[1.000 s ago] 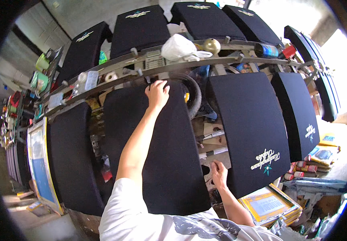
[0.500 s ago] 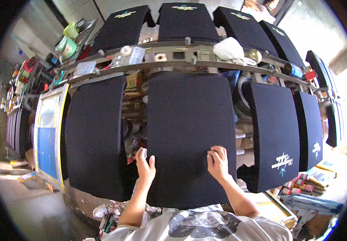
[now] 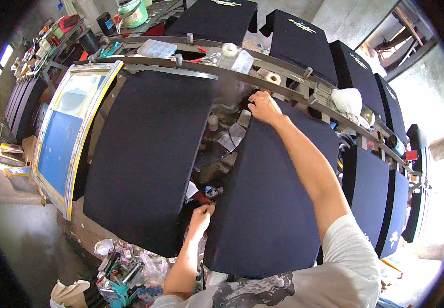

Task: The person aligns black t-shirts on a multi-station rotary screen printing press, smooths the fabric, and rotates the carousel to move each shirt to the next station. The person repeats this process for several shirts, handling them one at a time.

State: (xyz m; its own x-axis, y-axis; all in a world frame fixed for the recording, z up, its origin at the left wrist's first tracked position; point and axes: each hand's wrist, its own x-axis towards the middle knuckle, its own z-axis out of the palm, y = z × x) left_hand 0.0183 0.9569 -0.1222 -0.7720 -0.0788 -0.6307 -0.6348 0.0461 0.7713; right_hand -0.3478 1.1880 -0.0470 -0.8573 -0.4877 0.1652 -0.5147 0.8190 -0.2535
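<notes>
A black shirt (image 3: 278,205) lies stretched over a flat board in front of me, tilted to the right in view. At its far left corner my right hand (image 3: 265,108) reaches over with bent fingers closed together; whatever they hold is hidden. My left hand (image 3: 200,219) is closed at the near part of the same shirt's left edge, its fingertips against the side, and what lies between them cannot be made out. To the left, across a gap, a second plain black shirt (image 3: 145,159) covers another board.
A framed printing screen (image 3: 60,149) with a blue panel leans at the left. Beyond the boards runs a metal rail (image 3: 201,66) with tape rolls and a white bag (image 3: 347,101). Printed black shirts (image 3: 301,49) lie on farther boards. Clutter (image 3: 129,272) fills the lower left.
The view has swung left. My right hand has gone from the middle shirt's near right part to its far left corner. My left hand has closed at the shirt's left edge.
</notes>
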